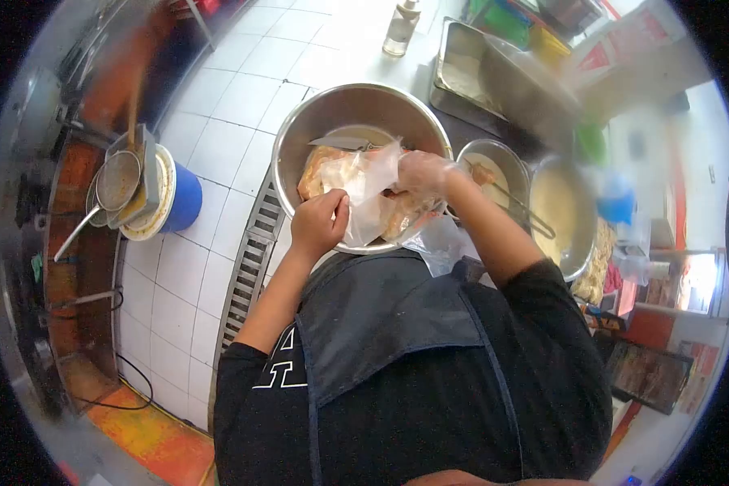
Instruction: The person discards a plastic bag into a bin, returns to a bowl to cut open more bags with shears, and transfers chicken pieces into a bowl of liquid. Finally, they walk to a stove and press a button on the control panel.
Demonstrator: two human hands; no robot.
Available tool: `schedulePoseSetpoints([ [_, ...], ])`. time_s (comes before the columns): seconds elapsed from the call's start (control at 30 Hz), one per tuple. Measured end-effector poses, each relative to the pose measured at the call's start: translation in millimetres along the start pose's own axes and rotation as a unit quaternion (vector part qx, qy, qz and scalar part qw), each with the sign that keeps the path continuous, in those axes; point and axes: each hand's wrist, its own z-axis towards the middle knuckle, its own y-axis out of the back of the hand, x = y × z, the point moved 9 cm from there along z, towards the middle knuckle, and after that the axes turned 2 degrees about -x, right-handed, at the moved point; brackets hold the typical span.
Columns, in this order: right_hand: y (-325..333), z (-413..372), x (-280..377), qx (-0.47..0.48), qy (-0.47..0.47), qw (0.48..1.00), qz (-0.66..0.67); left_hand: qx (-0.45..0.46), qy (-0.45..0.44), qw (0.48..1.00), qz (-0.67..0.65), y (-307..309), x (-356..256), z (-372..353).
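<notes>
A large steel pot (360,95) sits in front of me with pieces of raw-looking meat (316,168) inside. My left hand (319,222) is at the pot's near left rim, its thumb and fingers closed on a clear plastic bag (366,174) spread over the meat. Across the pot, my right hand (426,172) reaches in from the right beside the bag. It looks wrapped in thin clear plastic, and its fingertips are blurred and partly hidden. A knife (339,142) lies inside the pot toward the back. More clear plastic (444,245) hangs over the near right rim.
Right of the pot stand a smaller steel bowl (494,154) with tongs (522,212) and a larger basin (571,255) of pale batter. A rectangular steel pan (454,109) and a bottle (401,31) are farther back. At left, a blue bucket (188,198) carries a strainer (118,180). A floor grate (255,243) runs between.
</notes>
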Motion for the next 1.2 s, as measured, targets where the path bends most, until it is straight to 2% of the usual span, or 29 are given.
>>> schedulePoseSetpoints([
  [0.03,7.2,-13.2,0.0,-0.012,0.009,1.000,0.027,-0.008,0.015,1.000,-0.005,3.0,0.3,-0.7],
  [0.1,-10.8,-34.7,-29.8,-0.150,0.074,0.972,0.166,-0.020,-0.013,1.000,0.005,3.7,1.5,-3.7],
  [0.13,-1.9,-55.9,-47.3,-0.287,0.128,0.901,0.300,-0.025,-0.012,0.999,0.015,3.7,1.0,-3.8],
  [0.17,-2.5,-66.8,-52.4,-0.285,0.124,0.902,0.301,-0.029,-0.013,0.999,0.025,3.3,1.3,-3.0],
  [0.2,-0.3,-80.6,-65.8,-0.267,0.075,0.854,0.440,-0.013,-0.016,1.000,0.015,-2.6,7.5,-4.6],
  [0.23,16.8,-107.3,-61.5,-0.257,0.010,0.767,0.588,-0.010,-0.019,1.000,0.010,-2.6,5.0,-3.0],
  [0.27,32.5,-137.5,-56.1,-0.269,-0.051,0.640,0.718,-0.020,-0.016,1.000,0.001,1.4,0.8,-1.6],
  [0.3,27.0,-144.8,-57.7,-0.272,-0.056,0.638,0.719,-0.029,-0.012,0.999,-0.009,3.7,-0.8,-1.1],
  [0.37,0.1,-171.0,-84.7,-0.326,-0.142,0.573,0.739,-0.018,-0.021,1.000,0.006,-2.2,3.6,-3.2],
  [0.43,-7.4,-180.7,-104.3,-0.375,-0.134,0.752,0.525,-0.022,-0.023,0.999,0.043,-2.9,3.0,-3.0],
  [0.47,-24.1,-194.3,-117.6,-0.377,-0.200,0.725,0.540,-0.036,-0.036,0.998,0.040,-0.5,-0.9,-2.6],
  [0.53,-36.5,-209.1,-124.4,-0.377,-0.267,0.692,0.554,-0.030,-0.038,0.998,0.039,-1.5,-1.9,-2.5],
  [0.6,-17.7,-215.8,-122.5,-0.392,-0.301,0.827,0.266,-0.026,-0.037,0.998,0.042,-2.9,-0.4,-4.0],
  [0.63,-7.3,-214.8,-113.8,-0.384,-0.304,0.865,0.110,-0.019,-0.033,0.998,0.042,-5.5,2.8,-5.2],
  [0.67,-5.5,-215.6,-112.2,-0.384,-0.305,0.864,0.112,-0.013,-0.028,0.999,0.042,-7.3,5.6,-6.1],
  [0.73,-2.8,-223.8,-114.0,-0.350,-0.386,0.789,0.325,-0.017,-0.030,0.999,0.037,-3.8,1.5,-3.7],
  [0.77,-15.0,-221.1,-122.1,-0.350,-0.386,0.789,0.326,-0.023,-0.032,0.999,0.030,-1.3,-1.3,-2.0],
  [0.83,-26.3,-207.6,-130.7,-0.393,-0.301,0.732,0.468,-0.021,-0.034,0.998,0.038,0.7,-4.6,0.1],
  [0.87,-31.8,-208.2,-134.4,-0.392,-0.299,0.733,0.469,-0.018,-0.036,0.998,0.044,1.2,-4.9,0.2],
  [0.93,9.5,-214.8,-108.8,-0.363,-0.332,0.769,0.408,-0.018,-0.029,0.998,0.046,-4.2,3.3,-3.6],
  [0.97,-1.5,-212.2,-115.0,-0.362,-0.332,0.770,0.408,-0.019,-0.023,0.998,0.046,-6.7,7.9,-5.8],
  [1.0,-12.5,-208.2,-124.1,-0.362,-0.333,0.818,0.299,-0.021,-0.022,0.998,0.046,-5.2,6.6,-5.0],
  [1.07,-3.5,-204.0,-117.4,-0.358,-0.327,0.855,0.183,-0.046,-0.047,0.997,0.027,2.8,-2.6,-2.6],
  [1.13,6.4,-200.6,-101.3,-0.296,-0.376,0.839,0.260,-0.041,-0.043,0.998,0.030,1.2,1.3,-4.2],
  [1.2,-0.7,-189.8,-106.7,-0.283,-0.363,0.852,0.250,-0.032,-0.037,0.998,0.033,-0.5,5.3,-5.3],
])
